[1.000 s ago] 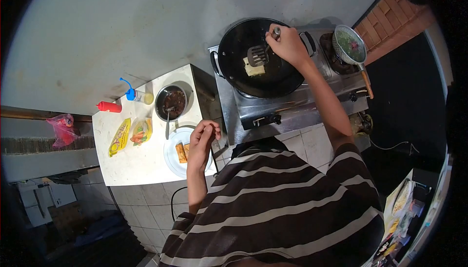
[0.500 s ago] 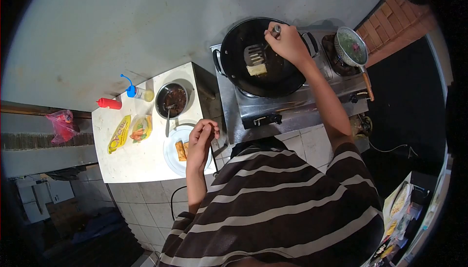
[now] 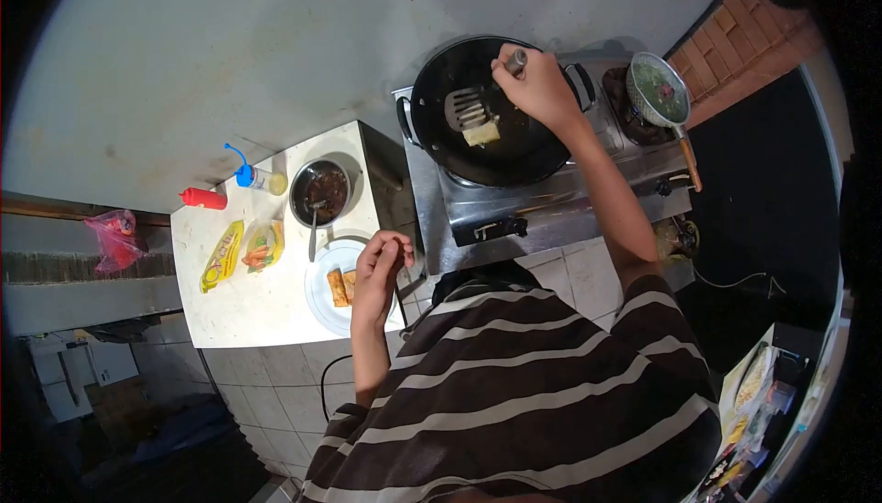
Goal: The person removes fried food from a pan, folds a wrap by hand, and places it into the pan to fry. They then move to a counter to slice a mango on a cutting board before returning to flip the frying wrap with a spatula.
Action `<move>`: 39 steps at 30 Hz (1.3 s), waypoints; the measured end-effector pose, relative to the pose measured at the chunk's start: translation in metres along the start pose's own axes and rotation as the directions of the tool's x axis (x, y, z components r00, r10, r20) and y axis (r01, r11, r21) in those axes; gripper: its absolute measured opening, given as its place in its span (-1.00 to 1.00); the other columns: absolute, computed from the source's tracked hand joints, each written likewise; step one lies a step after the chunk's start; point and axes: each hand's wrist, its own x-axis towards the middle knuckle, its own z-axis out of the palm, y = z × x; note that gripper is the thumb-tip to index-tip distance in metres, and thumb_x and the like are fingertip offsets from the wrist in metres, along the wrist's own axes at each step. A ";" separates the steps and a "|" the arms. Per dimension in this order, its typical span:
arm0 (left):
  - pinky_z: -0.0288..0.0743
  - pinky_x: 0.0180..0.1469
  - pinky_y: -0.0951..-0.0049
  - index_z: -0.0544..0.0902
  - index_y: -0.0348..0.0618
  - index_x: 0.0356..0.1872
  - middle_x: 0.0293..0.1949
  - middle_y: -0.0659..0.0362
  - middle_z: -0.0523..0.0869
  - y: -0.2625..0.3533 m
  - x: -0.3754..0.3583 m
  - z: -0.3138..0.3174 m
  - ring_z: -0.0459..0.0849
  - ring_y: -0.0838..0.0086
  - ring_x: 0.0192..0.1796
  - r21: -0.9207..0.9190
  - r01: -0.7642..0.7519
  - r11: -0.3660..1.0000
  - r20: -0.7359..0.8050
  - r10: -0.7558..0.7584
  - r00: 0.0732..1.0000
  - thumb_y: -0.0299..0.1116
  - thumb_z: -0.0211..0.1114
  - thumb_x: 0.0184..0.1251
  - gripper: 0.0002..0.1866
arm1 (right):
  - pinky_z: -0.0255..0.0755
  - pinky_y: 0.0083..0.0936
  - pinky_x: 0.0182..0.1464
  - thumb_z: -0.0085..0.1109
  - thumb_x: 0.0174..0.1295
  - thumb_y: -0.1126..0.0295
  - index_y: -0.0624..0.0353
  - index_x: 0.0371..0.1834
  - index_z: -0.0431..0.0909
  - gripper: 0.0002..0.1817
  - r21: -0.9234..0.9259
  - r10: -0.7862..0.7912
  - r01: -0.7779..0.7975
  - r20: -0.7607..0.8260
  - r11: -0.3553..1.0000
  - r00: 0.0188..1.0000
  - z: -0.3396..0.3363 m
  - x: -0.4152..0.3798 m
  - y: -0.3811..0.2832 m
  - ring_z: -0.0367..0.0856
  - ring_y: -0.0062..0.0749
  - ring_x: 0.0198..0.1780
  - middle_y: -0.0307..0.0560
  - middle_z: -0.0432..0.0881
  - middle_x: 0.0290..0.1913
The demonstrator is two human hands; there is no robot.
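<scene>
A black wok [image 3: 478, 158] sits on a steel gas stove [image 3: 551, 200]. My right hand [image 3: 537, 90] grips the handle of a slotted spatula [image 3: 467, 108], whose blade hovers over the wok's left half, just above a pale square piece of food [image 3: 481, 134]. My left hand [image 3: 378, 273] rests loosely curled over a white plate [image 3: 322, 296] that holds fried rolls [image 3: 338, 287]; it holds nothing.
On the white counter [image 3: 266, 310] stand a metal bowl of dark sauce with a spoon [image 3: 320, 192], two yellow packets [image 3: 241, 250], a red bottle [image 3: 204, 198] and a blue-capped bottle [image 3: 257, 177]. A mesh strainer [image 3: 658, 88] rests on the right burner.
The spatula blade shifted left across the wok, off the pale food piece. My left hand stayed over the plate.
</scene>
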 end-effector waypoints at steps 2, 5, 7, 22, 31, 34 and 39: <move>0.41 -0.09 0.53 0.54 -0.27 -0.11 -0.27 0.21 0.56 0.000 -0.002 -0.001 0.53 0.52 -0.24 -0.002 0.006 1.000 -0.009 -0.006 1.000 -0.31 0.08 0.52 -0.79 | 0.28 -0.27 -0.45 0.13 0.20 0.35 0.32 -0.55 0.39 -0.72 0.021 0.000 0.001 -0.014 1.000 1.000 -0.001 0.000 0.002 0.24 -0.03 -0.62 0.11 0.38 -0.68; 0.41 -0.09 0.53 0.55 -0.26 -0.11 -0.27 0.21 0.57 0.000 -0.003 -0.003 0.53 0.53 -0.24 -0.001 -0.005 1.000 -0.019 0.005 1.000 -0.31 0.08 0.52 -0.79 | 0.27 -0.25 -0.47 0.13 0.20 0.35 0.33 -0.56 0.37 -0.71 -0.057 -0.029 0.026 -0.051 0.998 0.998 -0.002 0.000 0.010 0.28 0.02 -0.62 0.13 0.37 -0.67; 0.41 -0.09 0.53 0.55 -0.26 -0.10 -0.27 0.22 0.57 -0.001 -0.004 -0.004 0.53 0.53 -0.24 -0.003 -0.006 1.000 -0.021 0.006 1.000 -0.30 0.08 0.52 -0.79 | 0.27 -0.24 -0.47 0.13 0.21 0.36 0.32 -0.56 0.37 -0.71 -0.058 -0.016 0.013 -0.040 0.998 0.999 -0.001 -0.002 0.015 0.30 0.04 -0.62 0.13 0.38 -0.67; 0.42 -0.06 0.54 0.55 -0.27 -0.10 -0.24 0.20 0.58 -0.005 0.001 0.001 0.53 0.55 -0.22 -0.035 0.015 0.999 0.054 -0.013 0.998 -0.33 0.10 0.53 -0.80 | 0.33 -0.28 -0.45 0.15 0.24 0.33 0.30 -0.48 0.43 -0.74 -0.045 -0.029 0.028 -0.028 0.999 0.999 0.004 -0.019 0.020 0.41 0.03 -0.61 0.15 0.42 -0.66; 0.42 -0.07 0.54 0.55 -0.27 -0.10 -0.24 0.20 0.59 -0.008 -0.005 -0.005 0.52 0.55 -0.22 -0.056 -0.022 0.998 0.030 0.024 0.999 -0.34 0.09 0.52 -0.81 | 0.34 -0.58 -0.60 0.15 0.30 0.30 0.18 -0.42 0.55 -0.79 0.397 0.360 -0.285 -0.126 0.872 0.924 0.003 -0.052 0.069 0.50 -0.66 -0.62 -0.25 0.53 -0.64; 0.42 -0.07 0.54 0.55 -0.26 -0.10 -0.24 0.20 0.59 -0.008 -0.003 -0.002 0.52 0.55 -0.22 -0.063 -0.006 0.998 0.033 0.008 0.999 -0.34 0.09 0.52 -0.81 | 0.37 -0.66 -0.62 0.15 0.30 0.30 0.15 -0.38 0.57 -0.82 0.484 0.414 -0.324 -0.088 0.813 0.906 0.003 -0.065 0.067 0.51 -0.69 -0.61 -0.26 0.55 -0.61; 0.42 -0.07 0.55 0.56 -0.26 -0.10 -0.24 0.20 0.59 -0.006 0.004 0.007 0.52 0.56 -0.22 -0.055 0.014 0.998 0.064 -0.011 0.998 -0.33 0.09 0.53 -0.81 | 0.39 -0.63 -0.65 0.16 0.30 0.29 0.20 -0.42 0.55 -0.78 0.487 0.459 -0.369 -0.076 0.791 0.885 0.022 -0.070 0.073 0.55 -0.65 -0.63 -0.22 0.56 -0.63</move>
